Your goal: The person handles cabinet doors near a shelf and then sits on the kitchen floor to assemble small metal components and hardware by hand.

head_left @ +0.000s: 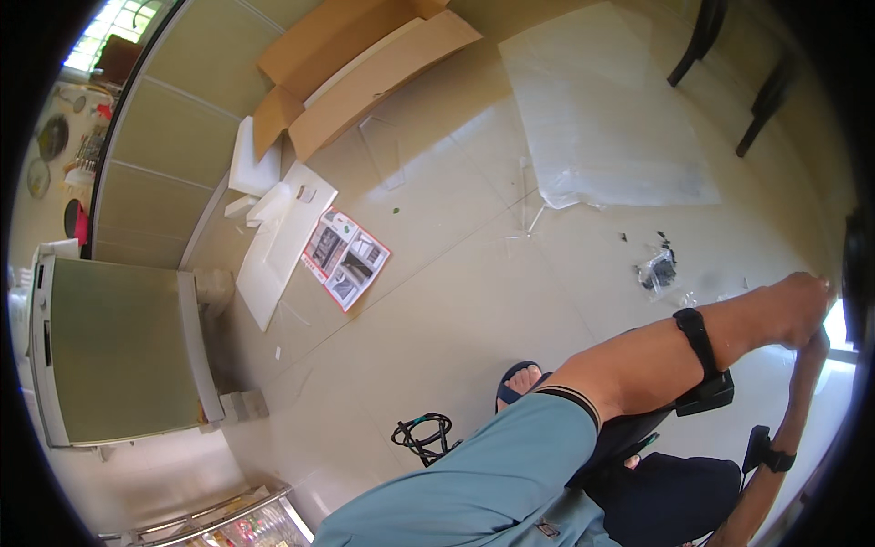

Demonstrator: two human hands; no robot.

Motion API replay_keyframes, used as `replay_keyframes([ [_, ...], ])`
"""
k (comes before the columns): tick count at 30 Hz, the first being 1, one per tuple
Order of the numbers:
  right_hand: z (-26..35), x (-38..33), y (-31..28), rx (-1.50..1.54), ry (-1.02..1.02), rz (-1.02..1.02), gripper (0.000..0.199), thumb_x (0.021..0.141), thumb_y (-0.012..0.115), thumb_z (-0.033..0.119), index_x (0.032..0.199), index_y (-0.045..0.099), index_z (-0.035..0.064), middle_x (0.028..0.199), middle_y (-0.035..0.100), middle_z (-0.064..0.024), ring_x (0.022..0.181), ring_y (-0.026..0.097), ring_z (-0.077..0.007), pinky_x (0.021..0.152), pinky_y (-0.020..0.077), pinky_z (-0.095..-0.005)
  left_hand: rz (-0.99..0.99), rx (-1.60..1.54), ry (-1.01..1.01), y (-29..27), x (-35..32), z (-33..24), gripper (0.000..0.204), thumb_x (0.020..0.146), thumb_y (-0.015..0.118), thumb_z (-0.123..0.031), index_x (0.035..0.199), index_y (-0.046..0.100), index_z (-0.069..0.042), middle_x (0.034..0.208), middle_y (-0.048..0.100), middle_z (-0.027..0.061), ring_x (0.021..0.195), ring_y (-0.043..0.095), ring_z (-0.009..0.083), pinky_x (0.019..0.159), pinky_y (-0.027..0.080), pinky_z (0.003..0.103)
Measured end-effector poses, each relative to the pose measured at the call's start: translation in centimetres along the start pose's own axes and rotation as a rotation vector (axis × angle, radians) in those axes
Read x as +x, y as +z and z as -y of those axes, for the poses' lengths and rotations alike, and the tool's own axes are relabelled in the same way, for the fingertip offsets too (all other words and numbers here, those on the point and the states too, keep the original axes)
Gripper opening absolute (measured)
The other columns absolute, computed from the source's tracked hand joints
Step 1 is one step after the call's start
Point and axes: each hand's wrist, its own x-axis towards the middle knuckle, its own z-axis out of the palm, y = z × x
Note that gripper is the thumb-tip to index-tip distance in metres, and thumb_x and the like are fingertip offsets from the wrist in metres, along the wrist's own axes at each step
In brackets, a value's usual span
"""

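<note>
My left hand [802,305] reaches to the far right of the view, its fingers curled closed near the rim. What it grips, if anything, is hidden. Just below it, my right hand [814,344] meets the left at the end of a raised forearm; its fingers are mostly hidden. Beside the hands, at the right rim, stand a dark upright shape [855,264] and a bright white patch. A black strap with a small dark box goes round each forearm. On the floor near my left forearm lies a clear plastic bag [658,272] with small black parts spilling out.
An open cardboard box [383,77] lies at the back, near white foam pieces [273,246] and a printed leaflet [346,260]. A translucent plastic sheet [611,118] covers floor at the upper right, near dark furniture legs [697,41]. A coiled cable [424,438] lies by my sandalled foot [519,381].
</note>
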Motion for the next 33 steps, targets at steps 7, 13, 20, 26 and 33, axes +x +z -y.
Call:
replay_keyframes([
  [7, 3.9, -2.2, -1.8, 0.295, 0.044, 0.039, 0.027, 0.094, 0.059, 0.029, 0.097, 0.063, 0.0025, 0.072, 0.056, -0.0031, 0.063, 0.051, -0.0108, 0.059, 0.0420, -0.0248, -0.167, -0.159, -0.256, -7.0, 0.3, 9.2, 0.065, 0.070, 0.079, -0.031, 0.124, 0.057, -0.001, 0.119, 0.062, 0.0201, 0.103, 0.062, 0.0329, 0.093, 0.049, 0.035],
  [13, 6.2, -7.1, -5.9, 0.419, 0.051, 0.013, 0.009, 0.092, 0.061, 0.011, 0.095, 0.063, 0.0023, 0.078, 0.061, -0.0048, 0.063, 0.055, -0.0103, 0.056, 0.0444, -0.0237, -0.038, 0.532, -0.698, -14.9, -17.4, 23.8, 0.062, 0.073, 0.068, -0.021, 0.131, 0.051, -0.007, 0.138, 0.046, 0.0233, 0.129, 0.044, 0.0357, 0.104, 0.040, 0.045],
  [20, 9.2, -13.9, -9.6, 0.282, -0.044, -0.117, 0.006, 0.089, 0.061, 0.004, 0.093, 0.062, -0.0002, 0.082, 0.060, -0.0084, 0.058, 0.056, -0.0105, 0.053, 0.0455, -0.0231, 0.203, 0.792, -1.073, -12.2, -27.0, 28.7, 0.047, 0.082, 0.064, -0.025, 0.125, 0.051, -0.009, 0.130, 0.048, 0.0186, 0.114, 0.051, 0.0440, 0.096, 0.044, 0.051],
  [26, 10.7, -15.0, -8.0, 0.424, 0.059, -0.182, 0.005, 0.082, 0.060, -0.006, 0.086, 0.063, -0.0047, 0.077, 0.060, -0.0095, 0.058, 0.058, -0.0115, 0.053, 0.0477, -0.0231, 0.312, 0.942, -1.096, -13.5, -25.9, 29.9, 0.027, 0.086, 0.056, -0.021, 0.108, 0.064, -0.008, 0.107, 0.066, 0.0161, 0.102, 0.064, 0.0345, 0.086, 0.052, 0.044],
  [33, 9.7, -14.8, -5.9, 0.646, 0.113, -0.127, 0.007, 0.082, 0.059, -0.008, 0.085, 0.063, -0.0047, 0.077, 0.060, -0.0093, 0.058, 0.060, -0.0132, 0.051, 0.0487, -0.0234, -0.881, -0.413, -1.116, -24.6, -23.2, 33.9, 0.021, 0.091, 0.049, -0.015, 0.104, 0.064, -0.009, 0.088, 0.067, 0.0117, 0.075, 0.067, 0.0261, 0.050, 0.053, 0.036],
])
